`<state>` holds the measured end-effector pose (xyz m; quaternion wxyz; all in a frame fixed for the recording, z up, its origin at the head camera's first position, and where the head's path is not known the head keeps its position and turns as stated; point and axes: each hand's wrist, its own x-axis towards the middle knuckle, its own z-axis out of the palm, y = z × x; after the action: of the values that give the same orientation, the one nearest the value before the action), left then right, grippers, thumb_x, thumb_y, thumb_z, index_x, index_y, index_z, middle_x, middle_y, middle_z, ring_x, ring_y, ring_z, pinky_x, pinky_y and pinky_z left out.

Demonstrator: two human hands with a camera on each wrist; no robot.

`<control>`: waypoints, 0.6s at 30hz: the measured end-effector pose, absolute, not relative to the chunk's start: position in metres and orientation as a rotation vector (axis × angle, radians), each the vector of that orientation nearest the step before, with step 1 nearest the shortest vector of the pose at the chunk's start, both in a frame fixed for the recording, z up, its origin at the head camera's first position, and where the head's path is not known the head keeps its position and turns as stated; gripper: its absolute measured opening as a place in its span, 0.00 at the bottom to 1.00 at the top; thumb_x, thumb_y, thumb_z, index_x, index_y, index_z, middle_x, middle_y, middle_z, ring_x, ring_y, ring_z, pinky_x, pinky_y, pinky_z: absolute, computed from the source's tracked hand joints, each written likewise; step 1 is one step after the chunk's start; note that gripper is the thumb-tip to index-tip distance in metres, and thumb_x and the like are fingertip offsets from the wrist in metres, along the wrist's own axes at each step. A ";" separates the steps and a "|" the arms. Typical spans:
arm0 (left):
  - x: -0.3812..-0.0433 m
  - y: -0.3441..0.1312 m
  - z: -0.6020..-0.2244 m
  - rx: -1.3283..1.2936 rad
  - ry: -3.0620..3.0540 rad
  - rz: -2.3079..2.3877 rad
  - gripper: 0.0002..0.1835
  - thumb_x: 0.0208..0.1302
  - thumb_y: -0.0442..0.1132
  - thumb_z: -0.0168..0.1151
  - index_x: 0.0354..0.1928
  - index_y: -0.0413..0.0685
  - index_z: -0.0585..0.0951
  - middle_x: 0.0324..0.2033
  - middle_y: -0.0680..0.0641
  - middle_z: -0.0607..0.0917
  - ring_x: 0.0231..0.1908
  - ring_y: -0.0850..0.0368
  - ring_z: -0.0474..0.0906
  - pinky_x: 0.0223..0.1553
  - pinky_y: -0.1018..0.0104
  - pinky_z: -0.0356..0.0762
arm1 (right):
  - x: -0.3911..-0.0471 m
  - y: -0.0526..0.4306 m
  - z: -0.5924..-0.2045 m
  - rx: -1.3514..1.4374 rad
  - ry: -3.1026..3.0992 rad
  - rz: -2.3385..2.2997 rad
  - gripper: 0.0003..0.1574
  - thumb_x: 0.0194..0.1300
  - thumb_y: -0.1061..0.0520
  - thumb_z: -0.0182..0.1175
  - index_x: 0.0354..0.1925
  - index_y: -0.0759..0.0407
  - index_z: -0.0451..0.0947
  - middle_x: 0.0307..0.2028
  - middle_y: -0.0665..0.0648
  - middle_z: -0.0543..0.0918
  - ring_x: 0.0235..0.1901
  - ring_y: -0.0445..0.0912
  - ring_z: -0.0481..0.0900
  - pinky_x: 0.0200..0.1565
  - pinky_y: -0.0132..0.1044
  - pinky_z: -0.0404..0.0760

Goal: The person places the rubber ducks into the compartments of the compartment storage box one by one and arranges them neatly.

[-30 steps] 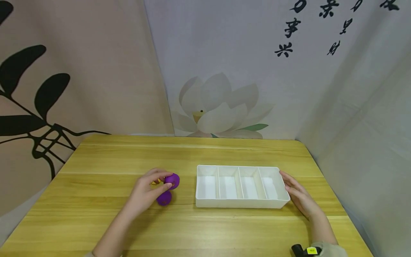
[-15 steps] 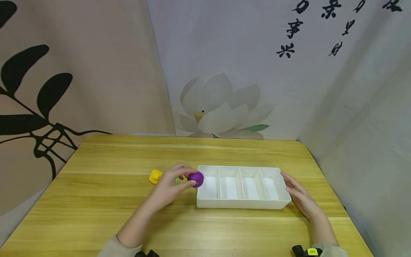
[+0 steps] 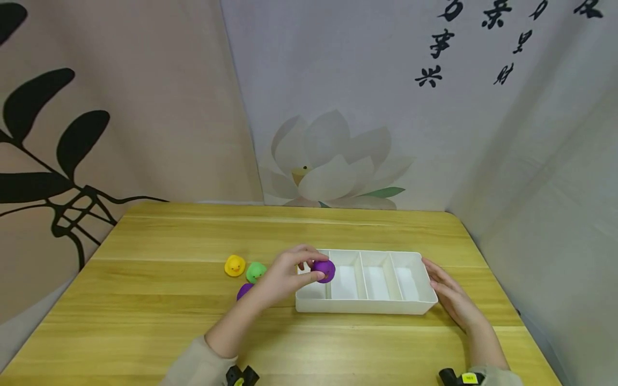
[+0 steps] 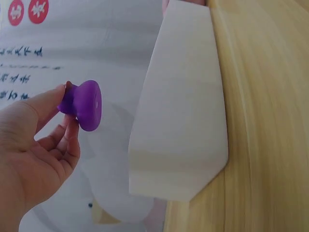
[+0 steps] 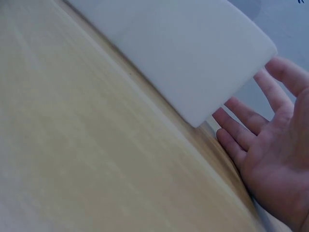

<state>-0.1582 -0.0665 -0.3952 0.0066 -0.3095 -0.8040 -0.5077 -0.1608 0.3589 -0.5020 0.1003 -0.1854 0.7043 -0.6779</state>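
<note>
Over the left part of the white tray (image 3: 364, 306), the person's left hand (image 3: 285, 273) pinches a purple toy (image 3: 325, 271) between thumb and fingertips, raised clear of the tray, its flat round base facing away from the palm. At the tray's right end, the right hand (image 3: 451, 295) touches the wall with loosely extended fingers, clasping nothing. Left of the tray lie a green duck (image 3: 256, 272), a yellow duck (image 3: 234, 266) farther out, and nearer the person another purple piece (image 3: 244, 290), partly hidden by the left forearm. Beneath the tray spreads a wooden table (image 3: 367, 348); beyond it hangs a lotus-printed cloth (image 3: 333, 64).
</note>
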 end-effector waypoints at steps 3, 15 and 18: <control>-0.160 -0.058 -0.395 -0.984 -2.529 -1.583 0.14 0.59 0.36 0.69 0.48 0.46 0.84 0.40 0.55 0.81 0.37 0.58 0.74 0.37 0.61 0.75 | -0.161 0.359 -0.503 -0.553 2.082 -2.005 0.32 0.75 0.65 0.37 0.74 0.63 0.46 0.63 0.42 0.66 0.60 0.35 0.64 0.55 0.26 0.65; -0.169 -0.018 -0.396 -1.083 -2.509 -1.622 0.13 0.58 0.35 0.69 0.46 0.43 0.84 0.39 0.52 0.83 0.36 0.61 0.76 0.35 0.68 0.74 | -0.161 0.360 -0.504 -0.557 2.085 -2.002 0.32 0.75 0.65 0.37 0.74 0.62 0.46 0.64 0.41 0.65 0.61 0.34 0.62 0.55 0.25 0.64; -0.171 -0.009 -0.396 -1.102 -2.519 -1.634 0.13 0.57 0.34 0.70 0.46 0.44 0.85 0.38 0.54 0.83 0.36 0.62 0.76 0.36 0.69 0.74 | -0.161 0.359 -0.503 -0.557 2.086 -1.995 0.32 0.75 0.65 0.37 0.74 0.62 0.45 0.64 0.41 0.64 0.61 0.33 0.62 0.55 0.25 0.64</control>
<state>-0.1708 -0.0092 -0.3958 -0.0286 -0.3443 -0.7873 -0.5107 -0.1610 0.3593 -0.5034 0.1007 -0.1884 0.7060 -0.6752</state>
